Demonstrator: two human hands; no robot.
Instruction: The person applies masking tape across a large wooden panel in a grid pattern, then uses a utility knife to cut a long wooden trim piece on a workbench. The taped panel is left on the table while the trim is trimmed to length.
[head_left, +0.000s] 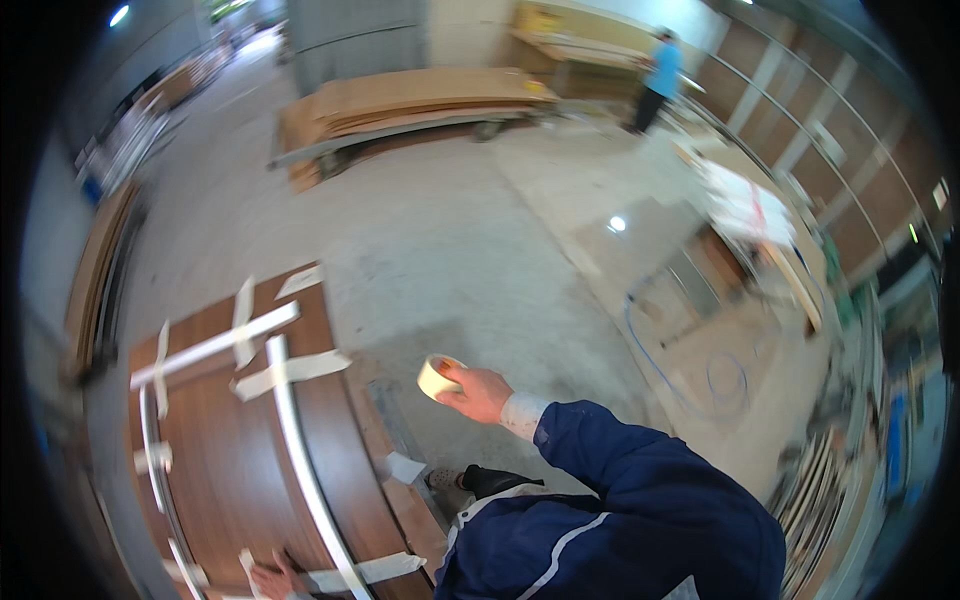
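Pale yellow tape, wound in a roll (432, 382), is pinched at its near side by the fingers of the right hand (482, 394); the roll is held at those fingertips, raised clear of the floor (480, 250); whether a finger is passed inside the core cannot be told. A dark blue sleeve (640, 455) is seen behind the right fingers.

The left hand (277, 578) is placed at the lower edge of view, on a brown panel (225, 430); its fingers appear slightly parted, beside a short tape piece (248, 567); whether the tape is pinched or only touched cannot be told.

Just right of the left fingers, a long white strip (303, 465) is laid lengthwise on the panel; farther beyond them, a second white strip (210, 347) is set crosswise; both are crossed by pieces of pale tape. To the left of the left fingers, a narrower white strip (151, 450) is seen along the panel's side.

Well beyond the right fingers, brown sheets (420, 95) are stacked on a wheeled cart; far off, to their right, a person in a light blue top (660, 75) is seen standing; nearer, a blue hose (655, 362) is looped on the floor.
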